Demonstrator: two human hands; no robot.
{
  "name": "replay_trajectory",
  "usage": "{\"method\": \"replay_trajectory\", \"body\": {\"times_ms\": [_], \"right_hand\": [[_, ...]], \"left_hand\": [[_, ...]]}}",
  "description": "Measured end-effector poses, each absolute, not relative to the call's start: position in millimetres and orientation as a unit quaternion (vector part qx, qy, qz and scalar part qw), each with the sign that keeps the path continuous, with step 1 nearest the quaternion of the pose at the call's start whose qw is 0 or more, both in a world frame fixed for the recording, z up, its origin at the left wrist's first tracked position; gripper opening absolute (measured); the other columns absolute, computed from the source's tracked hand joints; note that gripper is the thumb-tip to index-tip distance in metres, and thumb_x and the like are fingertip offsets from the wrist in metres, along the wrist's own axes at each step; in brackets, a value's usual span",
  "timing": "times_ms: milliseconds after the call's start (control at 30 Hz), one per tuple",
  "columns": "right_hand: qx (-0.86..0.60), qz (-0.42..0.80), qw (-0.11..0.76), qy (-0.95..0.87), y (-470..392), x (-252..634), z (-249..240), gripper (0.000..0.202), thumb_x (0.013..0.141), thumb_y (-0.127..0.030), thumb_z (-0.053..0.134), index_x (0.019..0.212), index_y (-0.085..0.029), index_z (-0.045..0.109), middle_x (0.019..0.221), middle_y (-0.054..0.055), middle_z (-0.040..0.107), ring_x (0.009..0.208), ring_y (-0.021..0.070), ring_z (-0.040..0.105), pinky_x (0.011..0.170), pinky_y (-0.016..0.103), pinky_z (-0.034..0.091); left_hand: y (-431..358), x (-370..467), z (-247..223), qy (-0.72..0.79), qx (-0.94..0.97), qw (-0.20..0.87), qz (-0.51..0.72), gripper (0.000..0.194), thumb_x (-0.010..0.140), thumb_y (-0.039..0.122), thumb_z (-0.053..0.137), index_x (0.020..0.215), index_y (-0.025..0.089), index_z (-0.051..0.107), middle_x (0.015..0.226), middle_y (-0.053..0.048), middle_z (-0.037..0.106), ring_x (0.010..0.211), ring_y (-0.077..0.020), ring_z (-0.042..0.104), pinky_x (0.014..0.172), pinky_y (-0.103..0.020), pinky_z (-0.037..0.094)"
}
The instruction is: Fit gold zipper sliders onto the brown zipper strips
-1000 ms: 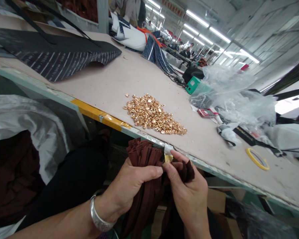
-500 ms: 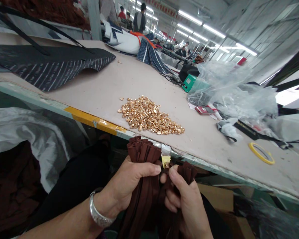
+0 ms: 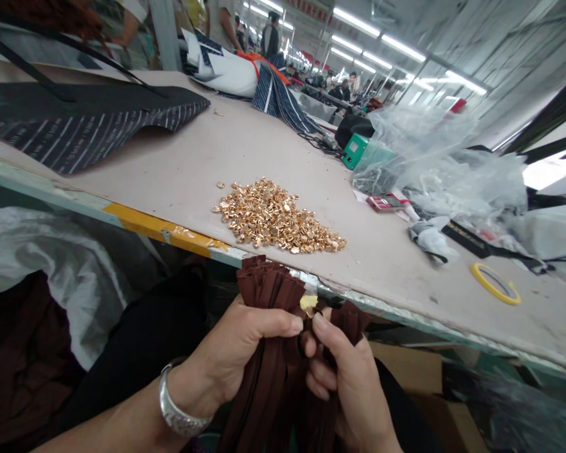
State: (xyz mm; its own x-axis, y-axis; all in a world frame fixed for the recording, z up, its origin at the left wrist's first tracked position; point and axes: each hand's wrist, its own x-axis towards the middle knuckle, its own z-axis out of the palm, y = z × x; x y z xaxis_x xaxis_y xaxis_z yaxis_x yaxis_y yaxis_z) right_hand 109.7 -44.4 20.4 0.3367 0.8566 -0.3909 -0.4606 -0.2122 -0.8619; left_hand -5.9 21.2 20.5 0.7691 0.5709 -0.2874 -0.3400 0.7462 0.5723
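Note:
My left hand (image 3: pixel 238 343) is closed around a thick bundle of dark brown zipper tapes (image 3: pixel 270 284), their ends fanned upward and the lengths hanging down. Beside it, my right hand (image 3: pixel 353 377) is closed on a smaller bunch of brown zipper tapes (image 3: pixel 351 322). Right thumb and forefinger pinch close to the left thumb tip, where a small gold zipper slider (image 3: pixel 312 312) partly shows; the fingers hide the rest. Just beyond both hands, a heap of gold zipper sliders (image 3: pixel 278 217) lies on the table near its front edge.
The table (image 3: pixel 170 163) has a worn edge with yellow tape (image 3: pixel 146 225). Striped dark fabric (image 3: pixel 94 132) lies left; a green box (image 3: pixel 356 151), clear plastic bags (image 3: pixel 453 176) and a yellow tape roll (image 3: pixel 495 283) lie right. A white sack (image 3: pixel 66 264) stands below left. People work behind.
Both hands have shifted slightly left with the tapes. The right thumb and forefinger have moved closer to the left thumb. At the back left, a person's arm has come into view.

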Motion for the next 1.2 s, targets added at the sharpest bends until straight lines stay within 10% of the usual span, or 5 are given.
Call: {"method": "replay_trajectory", "body": {"times_ms": [1200], "right_hand": [[-0.509,0.565,0.63,-0.153,-44.9,112.5,11.1,0.031,0.073,-0.033,0.076,0.066,-0.017,0.05,0.055,-0.006,0.056,0.033,-0.0008,0.027,0.033,0.01,0.026]], "left_hand": [[16.4,1.5,16.3,0.255,0.245,0.889,0.292,0.011,0.069,0.015,0.062,0.064,0.01,0.069,0.059,-0.007,0.066,0.049,-0.02,0.063,0.051,-0.034,0.055]]}}
